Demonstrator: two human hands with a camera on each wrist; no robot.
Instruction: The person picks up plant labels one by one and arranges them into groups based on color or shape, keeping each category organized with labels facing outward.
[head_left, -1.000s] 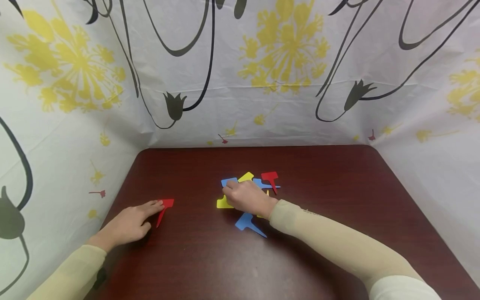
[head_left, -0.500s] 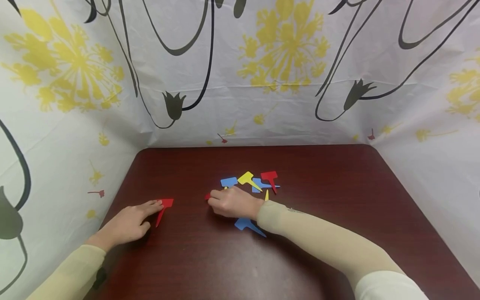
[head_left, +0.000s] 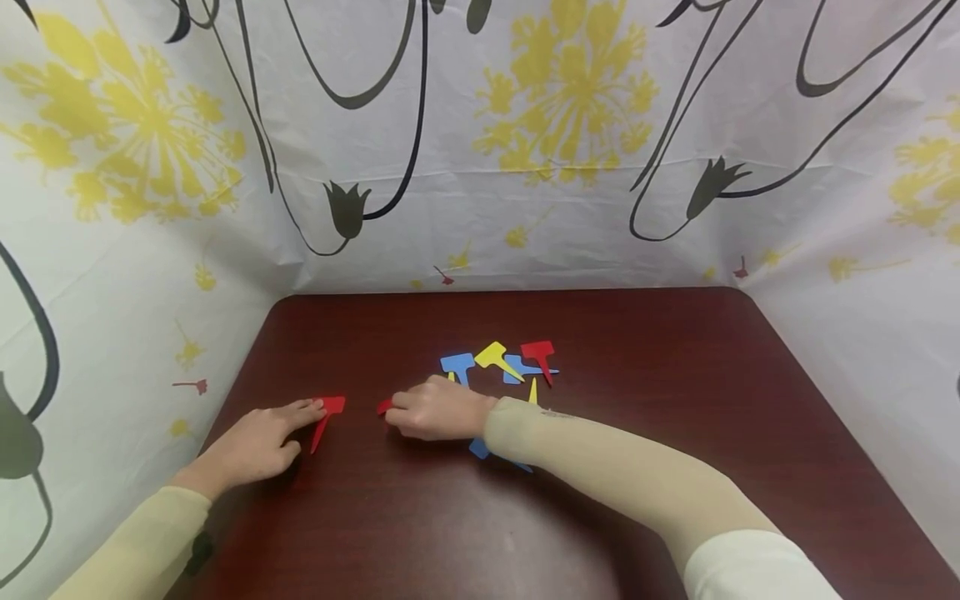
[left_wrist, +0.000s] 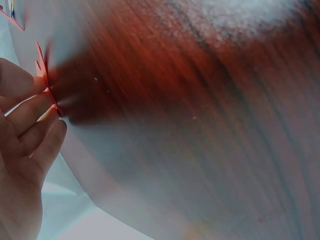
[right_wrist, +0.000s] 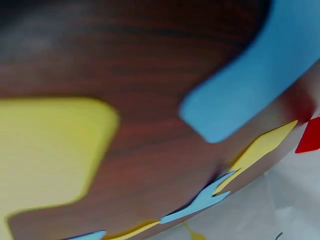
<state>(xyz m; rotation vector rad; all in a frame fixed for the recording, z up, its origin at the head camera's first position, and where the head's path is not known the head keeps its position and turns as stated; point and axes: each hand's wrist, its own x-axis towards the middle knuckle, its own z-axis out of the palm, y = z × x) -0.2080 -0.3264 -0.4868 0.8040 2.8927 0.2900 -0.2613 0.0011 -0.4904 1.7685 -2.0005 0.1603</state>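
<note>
The left hand (head_left: 251,446) rests its fairly straight fingers on a red T-shaped plant label (head_left: 330,405), which lies flat at the left of the table. In the left wrist view those fingertips touch the red label (left_wrist: 44,70) too. To the right of it, the right hand (head_left: 438,408) has curled fingers and pinches another red piece (head_left: 384,407); only its end shows, the rest is hidden by the hand. Behind and under the right forearm lie more labels: a blue one (head_left: 457,363), a yellow one (head_left: 492,355) and a red one (head_left: 537,352).
A second blue label (head_left: 514,367) lies partly beneath the yellow one. The right forearm covers most of another blue label (head_left: 480,448) and part of a yellow one (head_left: 533,392). A patterned cloth (head_left: 570,242) surrounds the dark red-brown table (head_left: 637,350) at its back and sides.
Across the table, the right hand has moved left from the pile of labels, bringing a red piece toward the left hand. The left hand stays on its red label.
</note>
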